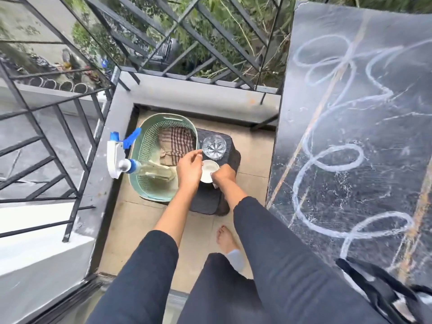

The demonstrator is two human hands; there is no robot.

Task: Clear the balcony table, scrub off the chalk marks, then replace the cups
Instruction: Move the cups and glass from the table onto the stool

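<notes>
The dark balcony table [350, 190] fills the right side, and looping white chalk marks [336, 157] run across its top. To its left, on the floor, a low dark stool [208, 204] carries a clear cut glass [214, 147] and a small white cup [209, 171]. My right hand [223, 175] grips the white cup at its right side, and the cup rests on the stool. My left hand [189, 169] hovers over the cup's left edge with its fingers loosely apart. Its fingertips are close to the glass's rim.
A green plastic basket [149, 127] on the stool's left side holds a checked cloth [175, 143] and a spray bottle [131, 164] with a white and blue head. A black iron railing [70, 141] borders the narrow balcony. A black cloth [374, 284] lies on the table's near corner. My bare foot [225, 237] stands on the tiles.
</notes>
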